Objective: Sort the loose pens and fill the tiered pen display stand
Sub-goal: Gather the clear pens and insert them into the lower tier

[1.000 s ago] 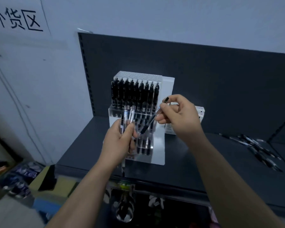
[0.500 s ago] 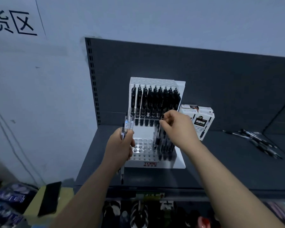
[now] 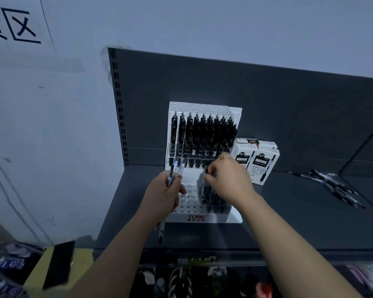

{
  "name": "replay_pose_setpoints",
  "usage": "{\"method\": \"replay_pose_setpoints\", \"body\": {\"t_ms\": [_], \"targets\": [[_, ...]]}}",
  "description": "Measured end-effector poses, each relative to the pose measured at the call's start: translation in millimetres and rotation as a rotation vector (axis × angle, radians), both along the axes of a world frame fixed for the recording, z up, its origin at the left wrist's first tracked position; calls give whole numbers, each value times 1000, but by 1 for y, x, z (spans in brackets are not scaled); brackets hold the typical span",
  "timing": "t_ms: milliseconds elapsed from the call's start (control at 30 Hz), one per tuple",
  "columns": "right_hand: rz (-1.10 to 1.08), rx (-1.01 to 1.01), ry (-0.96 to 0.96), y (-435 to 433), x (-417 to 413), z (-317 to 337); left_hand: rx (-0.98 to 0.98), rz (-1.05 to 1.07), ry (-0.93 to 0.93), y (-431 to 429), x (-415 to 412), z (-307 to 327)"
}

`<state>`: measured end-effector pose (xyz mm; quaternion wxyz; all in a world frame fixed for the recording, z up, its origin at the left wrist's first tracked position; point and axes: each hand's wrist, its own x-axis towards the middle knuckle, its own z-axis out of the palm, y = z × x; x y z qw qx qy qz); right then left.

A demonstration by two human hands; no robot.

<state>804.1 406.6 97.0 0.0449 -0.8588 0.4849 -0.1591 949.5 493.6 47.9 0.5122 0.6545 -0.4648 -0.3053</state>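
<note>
Your left hand curls its fingers round a small bunch of clear-barrelled pens, upright just beside the white perforated tiered pen stand, prob. as a ready supply. Your right hand pinches the top of a slim black pen w/ thumb & fingertips over the lower tier's right-side holes, apparently to seat it. More loose dark pens lie far right on the dark grey shelf.

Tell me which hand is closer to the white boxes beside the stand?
Right. The right hand, pinching a black pen, sits just left of the white boxes; the left hand, gripping pens, is farther left.
</note>
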Motion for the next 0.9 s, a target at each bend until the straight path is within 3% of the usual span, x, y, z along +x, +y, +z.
{"method": "replay_pose_setpoints", "body": {"t_ms": [400,600,900], "targets": [[-66,-17,104,-5,5,1,-28,-41,6,1,1,3],[57,89,-302,-3,-3,12,-61,-122,58,6,-3,10],[156,700,-831,5,-14,20,-85,-196,111,4,-14,14]]}}
